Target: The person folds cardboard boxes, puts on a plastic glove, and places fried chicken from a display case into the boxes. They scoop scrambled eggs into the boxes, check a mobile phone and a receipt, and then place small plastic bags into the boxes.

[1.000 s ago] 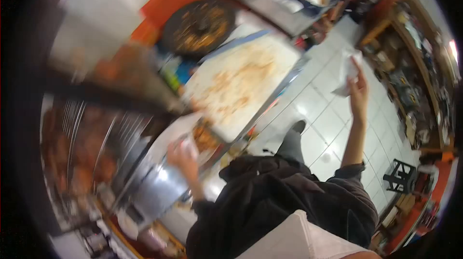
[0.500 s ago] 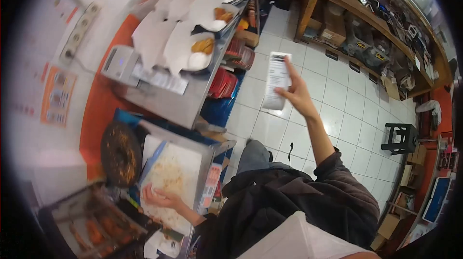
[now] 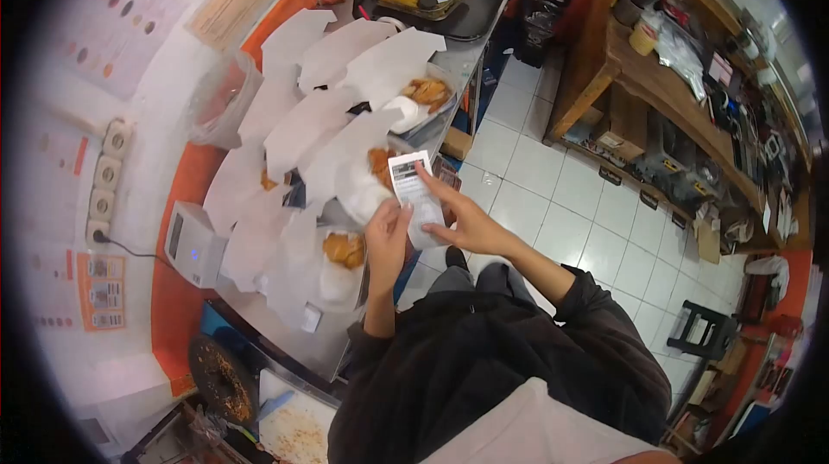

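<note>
Person wears a dark, near-black long-sleeved top of soft, creased fabric. Both sleeves are pushed up toward the elbows, bunched in folds, leaving the forearms bare. A white apron or cloth panel covers the lower front. Grey trousers are visible below. Left hand and right hand: bare, no gloves, 0 rings or watch discernible.

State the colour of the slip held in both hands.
White receipt with dark print, in the head view.
</note>
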Tool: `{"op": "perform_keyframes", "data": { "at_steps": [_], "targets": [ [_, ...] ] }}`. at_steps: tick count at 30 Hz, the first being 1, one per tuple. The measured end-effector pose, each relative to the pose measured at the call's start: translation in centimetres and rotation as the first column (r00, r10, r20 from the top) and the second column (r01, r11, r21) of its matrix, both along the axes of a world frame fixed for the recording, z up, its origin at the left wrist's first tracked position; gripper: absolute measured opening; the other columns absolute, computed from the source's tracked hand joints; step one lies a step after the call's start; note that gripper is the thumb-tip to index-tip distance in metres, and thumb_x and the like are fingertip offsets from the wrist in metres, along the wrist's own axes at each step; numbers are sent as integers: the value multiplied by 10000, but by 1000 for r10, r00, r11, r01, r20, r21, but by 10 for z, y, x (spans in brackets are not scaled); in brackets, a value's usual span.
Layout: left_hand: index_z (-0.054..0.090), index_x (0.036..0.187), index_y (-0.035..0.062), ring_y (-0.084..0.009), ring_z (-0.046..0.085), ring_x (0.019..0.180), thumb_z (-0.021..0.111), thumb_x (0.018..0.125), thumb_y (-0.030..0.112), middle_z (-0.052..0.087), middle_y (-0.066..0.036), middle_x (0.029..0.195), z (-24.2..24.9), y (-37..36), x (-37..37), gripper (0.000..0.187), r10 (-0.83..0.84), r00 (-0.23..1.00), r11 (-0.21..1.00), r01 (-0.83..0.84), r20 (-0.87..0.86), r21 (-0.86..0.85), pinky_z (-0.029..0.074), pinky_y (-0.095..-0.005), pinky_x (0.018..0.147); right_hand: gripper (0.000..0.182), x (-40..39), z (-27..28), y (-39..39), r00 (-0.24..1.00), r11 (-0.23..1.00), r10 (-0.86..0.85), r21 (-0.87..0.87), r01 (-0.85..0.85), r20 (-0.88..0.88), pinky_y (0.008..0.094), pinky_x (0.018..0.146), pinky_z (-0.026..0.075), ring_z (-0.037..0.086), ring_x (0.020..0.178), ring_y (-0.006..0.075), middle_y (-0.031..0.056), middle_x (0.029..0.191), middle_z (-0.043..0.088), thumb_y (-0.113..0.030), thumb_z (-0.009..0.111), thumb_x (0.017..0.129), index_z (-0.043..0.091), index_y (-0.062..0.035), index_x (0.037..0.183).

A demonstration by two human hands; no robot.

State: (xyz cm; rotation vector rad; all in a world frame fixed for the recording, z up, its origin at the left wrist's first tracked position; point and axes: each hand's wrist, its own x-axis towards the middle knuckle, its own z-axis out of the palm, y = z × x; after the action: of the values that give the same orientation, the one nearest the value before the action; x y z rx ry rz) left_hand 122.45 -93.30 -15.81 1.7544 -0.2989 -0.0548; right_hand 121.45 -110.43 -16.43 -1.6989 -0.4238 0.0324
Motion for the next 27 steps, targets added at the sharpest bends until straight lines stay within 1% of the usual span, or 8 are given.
{"op": "perform_keyframes", "data": {
  "at_steps": [4, 8, 11, 15, 17, 21, 23, 27],
  "targets": [
    [528, 1024, -32, -116, 585, 688, 479, 883, 111, 620, -110, 812, 2, -57, 100, 207, 155, 958, 966, -197, 240, 164, 459, -236, 620, 484, 113, 3, -74, 972, 928, -113, 329, 177, -204, 211, 574, 476, 570, 601, 104, 90, 1222, 471, -17, 518, 808, 371, -39, 1268],
    [522, 1066, 1, -157, 568, 558, 496, 874, 136, 616, -145, 786, 14, -106, 185, 236, 336, 871, 801, -465, 359, 377, 446, -268, 517, 356, 271, -71, -152, 949, 946, -284, 120, 301, -138, 206, 581, 456, 536, 636, 99, 59, 1023, 532, -7, 487, 811, 473, -45, 1165],
    [513, 1091, 3, -178, 571, 556, 517, 863, 140, 612, -157, 794, 22, -147, 232, 266, 428, 753, 702, -625, 499, 342, 447, -263, 514, 376, 376, -112, -163, 985, 985, -127, -98, 139, 118, 230, 631, 450, 522, 758, 118, 67, 1037, 510, 8, 530, 779, 498, -73, 1144],
    [494, 1110, -2, -218, 607, 660, 570, 809, 70, 613, -160, 856, -2, -203, 278, 319, 524, 453, 465, -862, 721, 204, 476, -289, 559, 518, 446, -106, -152, 972, 959, 233, -178, -222, 41, 236, 614, 404, 443, 706, 126, 50, 914, 426, 37, 643, 669, 500, -88, 1152],
    [496, 1093, 3, -275, 604, 717, 581, 775, 29, 604, -169, 920, -13, -226, 285, 330, 383, 534, 741, -665, 754, 94, 482, -307, 588, 419, 473, -127, -156, 915, 906, 400, -181, -383, 62, 236, 598, 377, 397, 657, 134, 36, 880, 392, -3, 723, 605, 599, -75, 998],
    [512, 1060, 22, -331, 587, 741, 558, 765, 1, 595, -171, 910, -72, -279, 298, 300, 486, 638, 743, -661, 597, 102, 479, -322, 611, 323, 498, -126, -153, 854, 848, 517, -175, -501, 59, 240, 586, 375, 407, 652, 127, 37, 867, 425, -55, 725, 628, 612, -56, 930],
    [521, 1041, 46, -353, 578, 741, 503, 792, -9, 587, -175, 866, -86, -297, 304, 255, 660, 751, 725, -626, -30, 288, 474, -361, 627, 305, 508, -114, -142, 829, 828, 550, -188, -528, 100, 242, 580, 373, 409, 650, 121, 38, 862, 441, -75, 719, 646, 606, -46, 929],
    [498, 1060, 69, -366, 574, 742, 440, 839, 40, 582, -194, 833, -155, -310, 318, 230, 849, 527, 452, -768, 45, 454, 459, -428, 628, 289, 530, -68, -128, 881, 868, 473, -176, -465, 5, 233, 562, 367, 416, 621, 109, 40, 849, 479, -131, 702, 687, 588, -2, 918]
  ]
}}
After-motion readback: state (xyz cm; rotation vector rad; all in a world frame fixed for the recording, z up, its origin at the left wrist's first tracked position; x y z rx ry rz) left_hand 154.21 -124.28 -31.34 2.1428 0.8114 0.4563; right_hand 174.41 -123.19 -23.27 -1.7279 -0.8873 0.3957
